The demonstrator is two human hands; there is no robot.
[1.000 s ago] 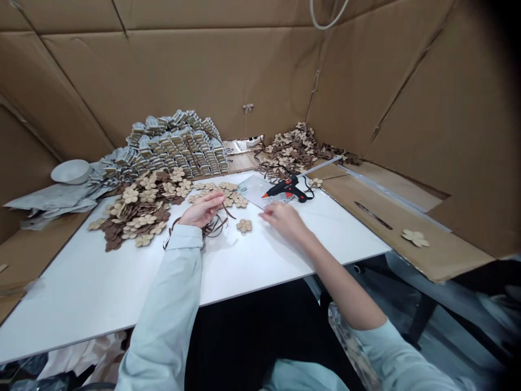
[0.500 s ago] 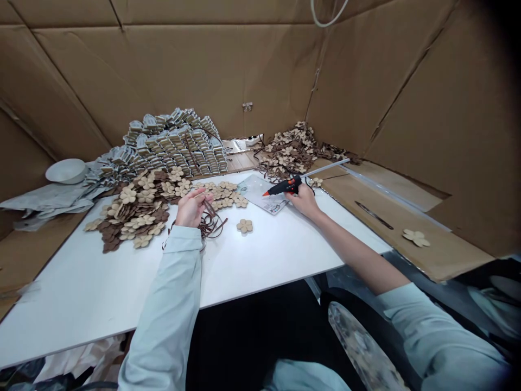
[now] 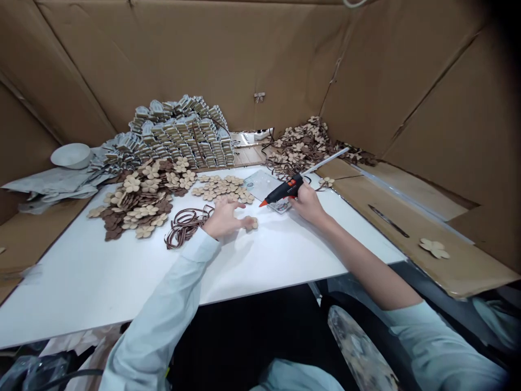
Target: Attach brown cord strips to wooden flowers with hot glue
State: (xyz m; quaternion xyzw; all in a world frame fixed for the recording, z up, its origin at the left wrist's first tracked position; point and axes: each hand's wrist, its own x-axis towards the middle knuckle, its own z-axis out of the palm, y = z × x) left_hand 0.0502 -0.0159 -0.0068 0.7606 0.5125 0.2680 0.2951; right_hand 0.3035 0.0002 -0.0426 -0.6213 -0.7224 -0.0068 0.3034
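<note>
In the head view, my right hand [image 3: 310, 203] grips the handle of a black and orange hot glue gun [image 3: 285, 188], its orange nozzle pointing left and down. A glue stick [image 3: 329, 159] runs out of its back. My left hand [image 3: 226, 219] is low over the white table with thumb and fingers apart. Its thumb reaches a single beige flower cutout [image 3: 254, 223], which it partly covers. Just left of that hand lies a loose coil of brown cord [image 3: 182, 228]. Several beige flowers [image 3: 223, 187] are spread flat behind the hand.
A heap of beige and brown flowers [image 3: 142, 201] is at left, before a stack of small packets [image 3: 175, 138]. A clear plastic sheet [image 3: 258, 182] lies under the gun. More flowers with cords [image 3: 301, 142] pile up behind. At right, cardboard holds tweezers [image 3: 388, 220] and a flower [image 3: 434, 248].
My left hand has let go of the brown cord, now lying on the table, and moved right to the single flower. The glue gun stays in my right hand, tilted slightly more downward.
</note>
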